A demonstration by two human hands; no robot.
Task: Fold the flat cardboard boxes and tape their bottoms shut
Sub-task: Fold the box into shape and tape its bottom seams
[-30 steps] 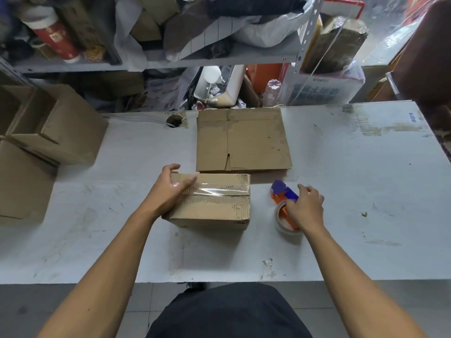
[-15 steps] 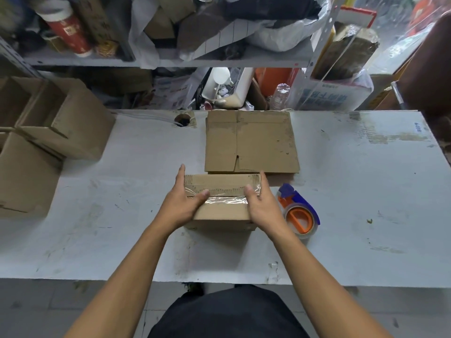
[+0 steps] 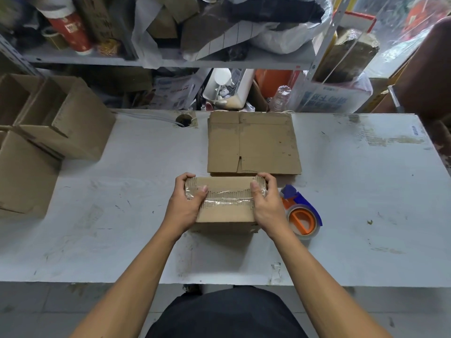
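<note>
Folded box (image 3: 225, 203): stood on the bench (image 3: 366, 203) near its front middle, taped face up; a strip of clear tape (image 3: 227, 198) is laid across the seam and down over both ends.
Left hand (image 3: 186, 206): the box's left end is clasped, thumb pressed on the tape, fingers (image 3: 181, 179) curled over the far corner.
Right hand (image 3: 267, 206): the right end is clasped the same way, thumb on the tape, fingers curled over the far corner.
Hidden parts: the box's end walls are covered by the palms; its underside cannot be seen, nor whether it is lifted or resting.
Flat cardboard (image 3: 252, 142): laid just behind the box; several sheets seem stacked, but the count cannot be made out.
Tape dispenser (image 3: 301, 215): blue and orange, laid on the bench just right of the right hand, partly covered by the wrist.
Finished boxes (image 3: 58, 123): set at the bench's left end, open; the nearest ones are cut off by the frame edge.
Bench surface: pale grey, scuffed and stained, with a cable hole (image 3: 183, 121) near the back edge.
Room: a metal shelf (image 3: 170, 61) is crowded with bags, cardboard and a red canister (image 3: 69, 28); items beneath it are too jumbled to name.
</note>
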